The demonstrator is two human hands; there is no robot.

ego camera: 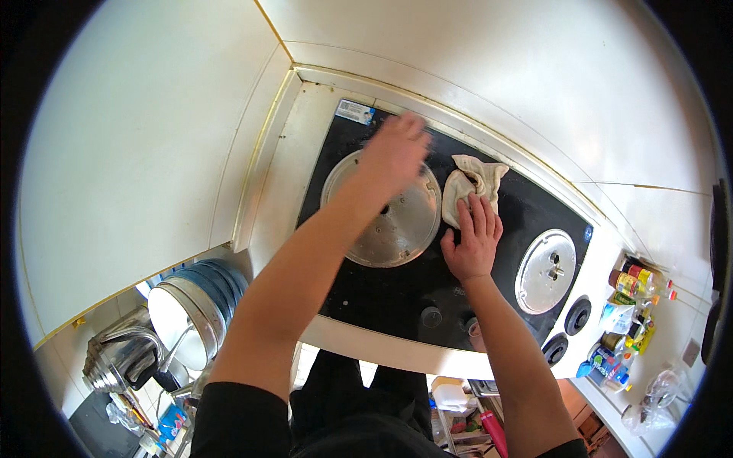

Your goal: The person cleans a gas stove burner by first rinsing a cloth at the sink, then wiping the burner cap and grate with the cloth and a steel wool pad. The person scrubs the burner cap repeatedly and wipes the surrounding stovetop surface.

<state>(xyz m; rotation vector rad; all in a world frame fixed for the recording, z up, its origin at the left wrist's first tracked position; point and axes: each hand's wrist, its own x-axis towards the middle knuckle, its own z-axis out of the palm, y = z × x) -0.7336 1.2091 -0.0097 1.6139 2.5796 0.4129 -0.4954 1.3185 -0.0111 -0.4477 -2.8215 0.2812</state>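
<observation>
My left hand [401,149], blurred by motion, is over the back of the left round metal burner plate [395,240] of a black glass cooktop [378,297]. Its fingers point toward the back wall, and I see nothing in them. My right hand [476,243] lies palm down, its fingers on the near part of a crumpled beige cloth [484,174]. The thumb is apart from the fingers, beside the cloth. This cloth rests on the glass just right of the left plate. Farther right is a second metal burner plate [544,272] with burner fittings sticking up.
Two black burner parts [577,315] lie on the white counter at right, near several bottles [635,283]. A control knob [431,316] sits at the cooktop's front. Stacked dishes [192,312] and a metal pot [123,349] stand at left. Tiled walls border the back.
</observation>
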